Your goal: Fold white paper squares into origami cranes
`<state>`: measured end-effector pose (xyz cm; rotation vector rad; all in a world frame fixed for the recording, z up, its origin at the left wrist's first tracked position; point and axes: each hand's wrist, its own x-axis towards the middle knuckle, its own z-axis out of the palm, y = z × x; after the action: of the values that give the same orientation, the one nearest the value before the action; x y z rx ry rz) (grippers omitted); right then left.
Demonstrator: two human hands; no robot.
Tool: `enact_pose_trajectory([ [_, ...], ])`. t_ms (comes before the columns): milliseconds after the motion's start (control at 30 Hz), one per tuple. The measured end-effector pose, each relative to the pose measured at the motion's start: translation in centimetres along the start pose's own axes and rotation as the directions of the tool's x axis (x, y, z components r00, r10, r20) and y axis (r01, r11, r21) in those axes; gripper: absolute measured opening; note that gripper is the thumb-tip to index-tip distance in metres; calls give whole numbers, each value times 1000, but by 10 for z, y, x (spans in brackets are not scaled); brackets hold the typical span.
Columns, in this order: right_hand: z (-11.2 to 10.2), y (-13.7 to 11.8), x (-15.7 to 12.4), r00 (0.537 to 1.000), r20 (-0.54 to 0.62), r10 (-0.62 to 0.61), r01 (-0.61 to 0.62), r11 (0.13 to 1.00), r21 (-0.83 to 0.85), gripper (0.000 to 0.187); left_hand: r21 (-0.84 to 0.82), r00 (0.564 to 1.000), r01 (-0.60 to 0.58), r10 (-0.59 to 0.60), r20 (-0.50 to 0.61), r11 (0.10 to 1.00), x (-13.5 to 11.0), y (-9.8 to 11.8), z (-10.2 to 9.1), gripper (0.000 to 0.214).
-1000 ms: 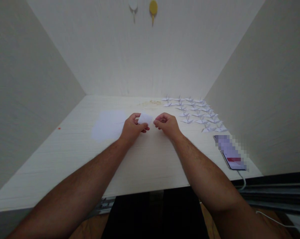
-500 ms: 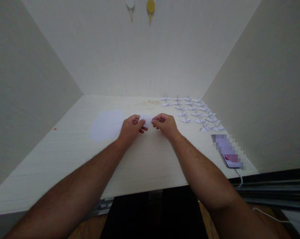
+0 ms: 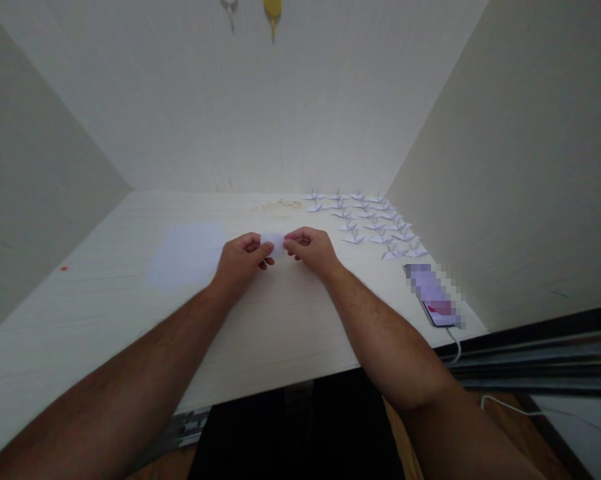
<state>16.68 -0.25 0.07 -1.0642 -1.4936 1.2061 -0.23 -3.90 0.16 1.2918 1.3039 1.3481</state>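
A small white piece of paper (image 3: 276, 244) is held up just above the desk, between my two hands. My left hand (image 3: 243, 260) pinches its left side, thumb in front and fingers behind. At its right edge, my right hand (image 3: 313, 250) grips the paper between thumb and fingertips. Whether the paper is folded I cannot tell; the fingers cover part of its edges. Left of my left hand lies a flat patch of white paper (image 3: 185, 253) on the desk.
Several white folded paper cranes (image 3: 363, 217) stand in rows at the back right. Nearer on the right lies a phone (image 3: 433, 297) with a white cable (image 3: 455, 347). Walls border the white desk (image 3: 265, 333); two hooks, one yellow (image 3: 272, 8), hang on the back wall.
The view has shifted, so the desk and everything on it appear farther left. My right hand now reaches the paper's right edge and grips it; my left hand keeps its pinch.
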Motion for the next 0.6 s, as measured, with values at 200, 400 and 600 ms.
enact_pose_trajectory([
  [200,0,2,1,1000,-1,-13,13,1000,15,18,32,1000,24,-25,5,999,-3,6,1,24],
  [400,0,2,2,1000,-7,5,-5,999,46,18,48,999,33,-34,8,998,-3,6,1,25],
  [600,1,8,4,999,7,-36,36,999,-21,21,69,999,19,-21,26,997,-5,7,1,20],
])
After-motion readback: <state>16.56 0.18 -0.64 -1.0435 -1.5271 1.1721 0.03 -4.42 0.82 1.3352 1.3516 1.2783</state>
